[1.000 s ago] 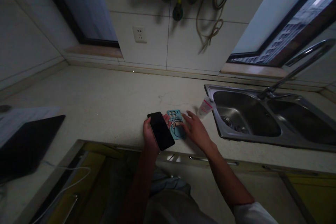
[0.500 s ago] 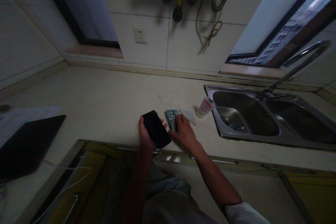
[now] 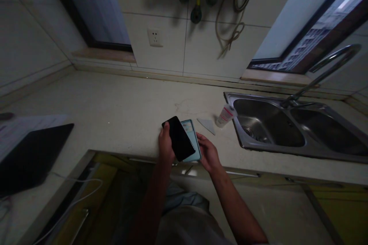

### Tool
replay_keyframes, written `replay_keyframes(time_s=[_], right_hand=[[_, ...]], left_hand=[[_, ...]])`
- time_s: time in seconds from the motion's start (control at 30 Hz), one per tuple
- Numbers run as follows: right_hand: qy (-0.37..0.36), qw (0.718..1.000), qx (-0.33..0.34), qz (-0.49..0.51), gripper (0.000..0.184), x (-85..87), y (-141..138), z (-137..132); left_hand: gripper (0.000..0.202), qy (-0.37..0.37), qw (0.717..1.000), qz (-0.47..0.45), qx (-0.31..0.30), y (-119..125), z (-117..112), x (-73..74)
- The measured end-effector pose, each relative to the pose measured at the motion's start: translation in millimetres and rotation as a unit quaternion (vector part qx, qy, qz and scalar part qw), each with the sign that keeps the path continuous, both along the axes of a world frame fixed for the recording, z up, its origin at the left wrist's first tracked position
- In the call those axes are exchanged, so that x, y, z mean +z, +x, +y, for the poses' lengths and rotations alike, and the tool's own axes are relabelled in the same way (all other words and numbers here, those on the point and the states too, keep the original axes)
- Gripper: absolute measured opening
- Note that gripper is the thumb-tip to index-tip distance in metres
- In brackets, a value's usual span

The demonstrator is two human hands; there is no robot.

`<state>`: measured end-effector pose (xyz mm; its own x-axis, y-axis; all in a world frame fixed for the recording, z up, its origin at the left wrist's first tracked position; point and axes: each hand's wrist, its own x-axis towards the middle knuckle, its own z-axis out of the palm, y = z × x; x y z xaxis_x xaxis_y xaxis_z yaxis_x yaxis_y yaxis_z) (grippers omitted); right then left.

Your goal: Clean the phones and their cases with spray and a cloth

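Note:
My left hand [image 3: 166, 143] is closed around a smartphone [image 3: 180, 139] with a dark screen facing up, its thumb on the left edge. Partly behind the phone is a light blue phone case [image 3: 194, 146], its inner side facing me. My right hand [image 3: 209, 154] grips the case by its right edge. Phone and case overlap, tilted against each other, and the phone hides the case's left part. Both are held above the counter's front edge. Just beyond my right hand, a thin grey-white flat piece [image 3: 207, 125] lies on the counter.
A plastic cup [image 3: 225, 115] with pink markings stands beside the double steel sink [image 3: 243, 143] and its curved faucet [image 3: 324, 72]. At left lie a dark flat panel [image 3: 37, 153], papers [image 3: 48, 121] and a white cable [image 3: 83, 180]. A wall socket [image 3: 155, 37] is behind.
My right hand has lifted the case off the counter and turned it inner side up. My left hand has brought the phone rightward, over the case.

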<state>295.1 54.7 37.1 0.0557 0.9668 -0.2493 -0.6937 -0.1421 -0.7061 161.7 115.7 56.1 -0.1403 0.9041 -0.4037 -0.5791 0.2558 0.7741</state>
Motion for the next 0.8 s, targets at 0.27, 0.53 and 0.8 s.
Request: replay_keyframes(time_s=[0.27, 0.53, 0.8], right_hand=[[0.010, 0.999, -0.014, -0.029, 0.041, 5.4, -21, 0], [0.028, 0.997, 0.013, -0.075, 0.045, 1.7, -11, 7], [0.036, 0.997, 0.026, -0.057, 0.043, 4.0, 4, 17]], left_hand=[[0.046, 0.096, 0.986, 0.136, 0.007, 10, 5, -11.2], [0.066, 0.107, 0.984, 0.140, 0.020, 27, 13, -10.1], [0.057, 0.096, 0.981, -0.089, -0.146, 15, 29, 3.5]])
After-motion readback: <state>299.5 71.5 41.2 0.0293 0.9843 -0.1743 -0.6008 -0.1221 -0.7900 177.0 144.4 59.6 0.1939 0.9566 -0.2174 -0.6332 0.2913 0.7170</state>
